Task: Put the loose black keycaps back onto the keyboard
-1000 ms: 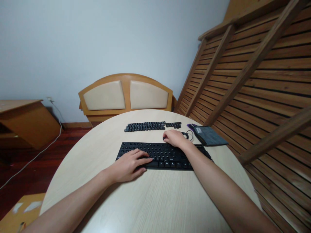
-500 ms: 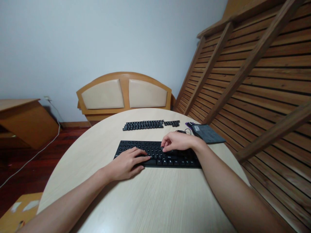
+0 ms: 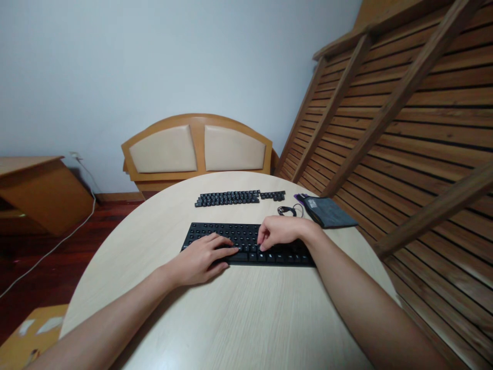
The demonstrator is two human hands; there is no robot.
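A black keyboard (image 3: 215, 226) lies on the round table, with bare key positions in its upper rows and keycaps along its lower rows. My left hand (image 3: 202, 257) rests open on its left front part, fingers spread over the keys. With thumb and fingers pinched together, my right hand (image 3: 279, 232) meets the keyboard right of the middle, at the lower rows. A small black keycap seems to be between its fingertips, mostly hidden by them. Behind the keyboard, loose black keycaps (image 3: 227, 198) stand in rows, with a smaller group of keycaps (image 3: 272, 196) to their right.
A coiled black cable (image 3: 287, 210) lies behind my right hand. Right of it is a dark grey pouch (image 3: 331, 211) with something purple at its end. The pale table (image 3: 246, 318) borders a slatted wooden frame (image 3: 416, 128) on the right and a padded headboard (image 3: 234, 148) behind.
My right hand has moved slightly down and toward me, bringing its pinched fingertips onto the keyboard's lower rows. More of the cable shows. My left hand has stayed in place.
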